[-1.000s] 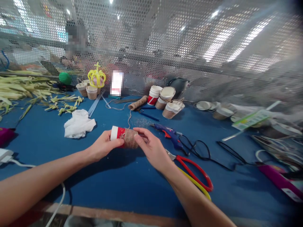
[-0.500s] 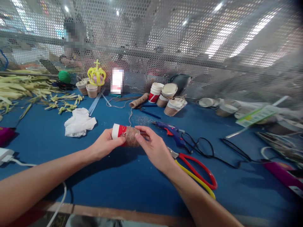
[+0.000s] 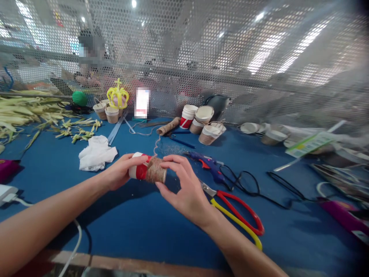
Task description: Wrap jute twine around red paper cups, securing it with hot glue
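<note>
A red and white paper cup (image 3: pixel 141 171) lies sideways in the air over the blue table, partly wound with brown twine (image 3: pixel 155 169). My left hand (image 3: pixel 119 172) grips its white end, thumb on top. Around the twine-covered end curves my right hand (image 3: pixel 184 184), fingertips at its upper side and thumb near the lower rim, with a gap between palm and cup. From the cup the twine runs back toward a brown twine roll (image 3: pixel 169 126).
A blue glue gun (image 3: pixel 210 165) and red-and-yellow-handled scissors (image 3: pixel 239 215) lie right of my hands. White crumpled tissue (image 3: pixel 97 153) is at left. Cups (image 3: pixel 212 132), a yellow crown (image 3: pixel 117 94) and corn husks (image 3: pixel 20 111) stand or lie along the mesh.
The cup has turned and shifted slightly left and down. My left thumb has moved up over it. My right hand's fingers have spread wider around the wound end.
</note>
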Available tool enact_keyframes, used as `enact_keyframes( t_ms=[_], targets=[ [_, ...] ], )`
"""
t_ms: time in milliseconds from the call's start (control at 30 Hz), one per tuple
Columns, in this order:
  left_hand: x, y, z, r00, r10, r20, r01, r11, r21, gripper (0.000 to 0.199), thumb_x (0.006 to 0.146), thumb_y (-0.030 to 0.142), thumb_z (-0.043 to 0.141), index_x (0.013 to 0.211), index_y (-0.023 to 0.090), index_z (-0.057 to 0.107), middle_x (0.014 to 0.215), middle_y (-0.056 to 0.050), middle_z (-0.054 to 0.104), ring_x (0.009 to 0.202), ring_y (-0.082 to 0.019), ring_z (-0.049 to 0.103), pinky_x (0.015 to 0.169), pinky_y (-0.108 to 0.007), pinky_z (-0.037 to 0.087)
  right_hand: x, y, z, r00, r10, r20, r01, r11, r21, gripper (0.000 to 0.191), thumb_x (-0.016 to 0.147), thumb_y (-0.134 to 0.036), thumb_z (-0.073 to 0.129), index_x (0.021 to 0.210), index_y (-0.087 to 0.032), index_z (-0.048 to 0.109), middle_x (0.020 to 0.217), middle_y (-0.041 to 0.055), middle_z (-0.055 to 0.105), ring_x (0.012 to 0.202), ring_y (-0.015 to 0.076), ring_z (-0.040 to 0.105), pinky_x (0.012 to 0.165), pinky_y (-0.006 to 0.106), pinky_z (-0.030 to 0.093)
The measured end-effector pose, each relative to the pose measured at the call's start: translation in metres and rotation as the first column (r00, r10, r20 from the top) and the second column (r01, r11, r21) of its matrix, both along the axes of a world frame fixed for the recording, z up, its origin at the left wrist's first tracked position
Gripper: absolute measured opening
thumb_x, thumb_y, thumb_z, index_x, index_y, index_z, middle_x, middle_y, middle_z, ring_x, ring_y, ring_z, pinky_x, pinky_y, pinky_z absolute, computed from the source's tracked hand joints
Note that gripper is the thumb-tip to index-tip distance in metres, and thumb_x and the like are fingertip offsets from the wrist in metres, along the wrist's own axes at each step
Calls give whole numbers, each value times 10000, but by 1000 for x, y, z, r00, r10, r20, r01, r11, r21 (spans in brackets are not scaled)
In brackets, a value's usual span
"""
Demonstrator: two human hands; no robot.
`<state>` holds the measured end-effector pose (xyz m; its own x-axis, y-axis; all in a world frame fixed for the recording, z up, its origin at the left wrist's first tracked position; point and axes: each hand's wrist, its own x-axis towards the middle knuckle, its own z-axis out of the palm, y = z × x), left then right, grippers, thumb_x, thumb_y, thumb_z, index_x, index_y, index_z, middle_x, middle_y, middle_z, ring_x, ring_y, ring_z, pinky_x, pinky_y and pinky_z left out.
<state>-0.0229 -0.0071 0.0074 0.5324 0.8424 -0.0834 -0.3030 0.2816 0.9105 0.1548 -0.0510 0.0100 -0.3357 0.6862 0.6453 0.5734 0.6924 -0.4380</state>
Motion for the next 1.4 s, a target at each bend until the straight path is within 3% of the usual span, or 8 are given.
enact_keyframes(
  t_ms=[267, 433, 533, 667, 967, 1033, 1167, 1400],
  targets=[
    [2, -1, 0, 991, 11, -133, -23, 995, -93, 219, 651, 309, 663, 740, 112, 626, 690, -20, 630, 618, -111, 547, 597, -222, 380, -6, -6, -5, 988, 77, 133, -81, 996, 26, 303, 732, -88, 495, 997, -228, 452, 1071, 98, 459, 1049, 226, 439, 842, 423, 413],
    [5, -6, -2, 965, 109, -237, -96, 993, 64, 226, 641, 318, 658, 682, 109, 582, 597, 17, 565, 539, -83, 476, 536, -200, 348, -1, -1, 1, 997, -33, -71, 18, 979, -205, 148, 763, -255, 540, 896, -193, 516, 953, 73, 558, 913, 189, 525, 811, 371, 429],
    [8, -14, 0, 942, 52, -331, 4, 986, 166, 222, 661, 314, 633, 685, 105, 560, 576, 29, 520, 514, -71, 422, 517, -196, 337, 4, 7, 5, 968, -151, -198, 25, 851, -525, 211, 821, -338, 449, 876, -168, 560, 891, 68, 617, 841, 169, 571, 770, 341, 443],
    [10, -25, 3, 910, -98, -402, 202, 953, 225, 178, 694, 273, 598, 672, 105, 541, 579, 36, 472, 534, -69, 385, 534, -197, 330, 3, 13, 12, 913, -153, -377, -203, 633, -747, 267, 829, -333, 434, 962, -136, 557, 925, 81, 644, 870, 147, 580, 745, 292, 444],
    [16, -28, 6, 880, -222, -421, 327, 925, 195, 202, 713, 305, 575, 742, 105, 568, 620, 22, 513, 568, -88, 434, 571, -210, 365, -9, 30, 49, 855, -136, -501, -382, 489, -784, 121, 728, -109, 545, 847, -114, 565, 669, -2, 603, 459, 23, 444, 433, 154, 360],
    [18, -27, 5, 890, -220, -400, 305, 938, 163, 218, 704, 320, 579, 737, 105, 578, 622, 14, 540, 569, -93, 456, 579, -213, 372, -15, 39, 50, 877, -76, -474, -375, 509, -775, 103, 734, -101, 536, 836, -110, 552, 691, 10, 606, 497, 29, 485, 458, 148, 394],
    [22, -20, 0, 900, -95, -426, 153, 983, 105, 251, 698, 346, 568, 741, 100, 593, 634, 0, 575, 561, -99, 475, 571, -215, 364, -24, 59, 42, 993, 36, -111, -105, 680, -726, 138, 779, -131, 488, 907, -112, 536, 762, 36, 640, 577, 62, 569, 523, 172, 464],
    [24, -9, -5, 916, 10, -401, 33, 994, 101, 280, 743, 327, 507, 869, 102, 617, 762, -42, 648, 716, -155, 560, 694, -245, 403, 23, 70, 52, 934, -232, 270, 333, 840, -428, 134, 748, -182, 504, 788, -131, 621, 850, 112, 646, 793, 229, 582, 714, 353, 410]
  ],
)
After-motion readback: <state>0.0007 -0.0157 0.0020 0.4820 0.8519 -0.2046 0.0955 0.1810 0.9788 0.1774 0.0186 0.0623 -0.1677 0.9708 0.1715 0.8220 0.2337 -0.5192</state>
